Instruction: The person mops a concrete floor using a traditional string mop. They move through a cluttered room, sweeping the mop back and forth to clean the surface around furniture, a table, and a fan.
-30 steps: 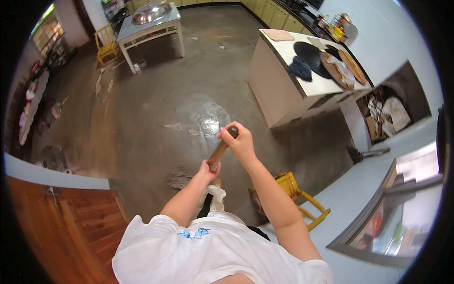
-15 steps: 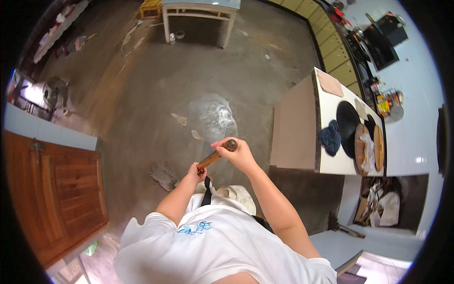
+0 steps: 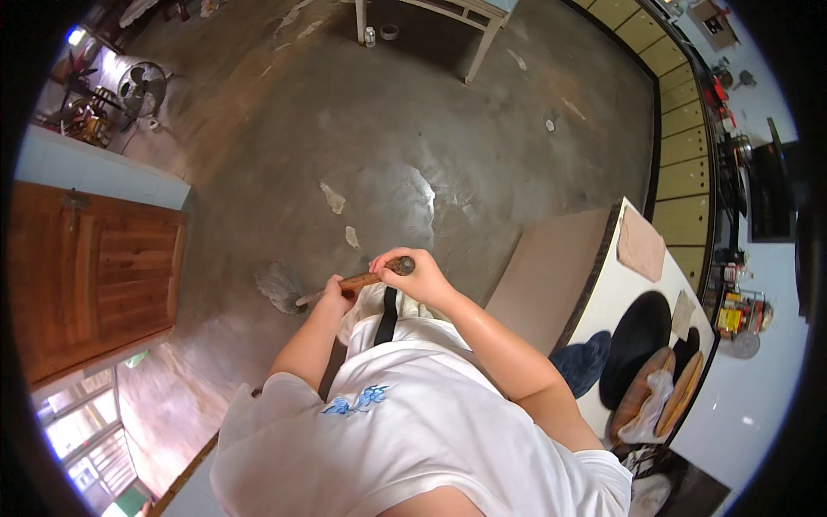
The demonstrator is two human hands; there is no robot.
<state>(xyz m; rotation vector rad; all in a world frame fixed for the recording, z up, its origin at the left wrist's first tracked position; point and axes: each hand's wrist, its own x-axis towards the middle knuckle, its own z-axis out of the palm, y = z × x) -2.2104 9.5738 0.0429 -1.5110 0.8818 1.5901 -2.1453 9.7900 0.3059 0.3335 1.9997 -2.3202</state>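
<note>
A mop with a wooden handle (image 3: 360, 282) slants across in front of my body. Its grey string head (image 3: 277, 287) rests on the floor to my left, partly blurred. My right hand (image 3: 412, 274) is wrapped round the top end of the handle, with the rounded tip poking out past the fingers. Lower down the same handle, my left hand (image 3: 338, 295) is closed round it, close to the mop head's side. The concrete floor (image 3: 284, 172) ahead has a wet-looking shiny patch and some pale worn spots.
To the right stands a white counter (image 3: 594, 293) holding a dark blue cloth (image 3: 583, 362), a black round pan lid (image 3: 636, 349) and a pink cloth (image 3: 641, 245). A wooden door (image 3: 103, 280) is at left, a fan (image 3: 142, 90) beyond it. A table leg (image 3: 485, 52) and a can (image 3: 370, 37) lie ahead.
My view has turned and moved, so the counter sits nearer and lower at right. The mop head has shifted slightly left, its handle now lying flatter. Both hands keep their grip.
</note>
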